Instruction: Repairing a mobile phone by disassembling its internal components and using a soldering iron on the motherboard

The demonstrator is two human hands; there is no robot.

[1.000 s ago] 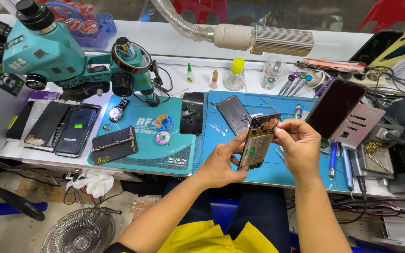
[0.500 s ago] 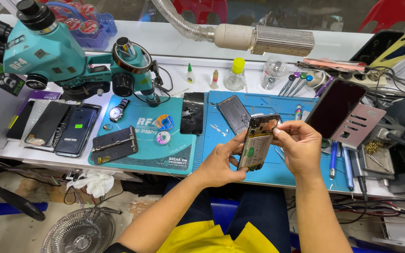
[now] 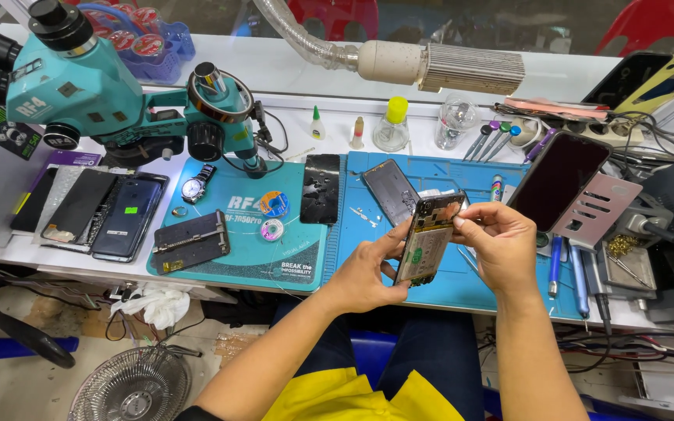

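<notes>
An opened phone (image 3: 427,238) with its back off and inner boards showing is held upright over the blue work mat (image 3: 473,284). My left hand (image 3: 364,274) grips its lower left edge from below. My right hand (image 3: 496,245) holds its upper right edge, thumb and fingertips pinching near the top corner. Both hands hover just above the mat's front part.
A teal microscope (image 3: 87,93) stands at back left. Several phones and screens (image 3: 130,214) lie on the left; a dark screen (image 3: 322,187) and another phone (image 3: 390,189) lie on the mats. Bottles (image 3: 392,125), screwdrivers (image 3: 493,140), a leaning phone (image 3: 559,179) and tools fill the right.
The phone and both hands have barely shifted; my right fingers have adjusted slightly at the phone's top corner.
</notes>
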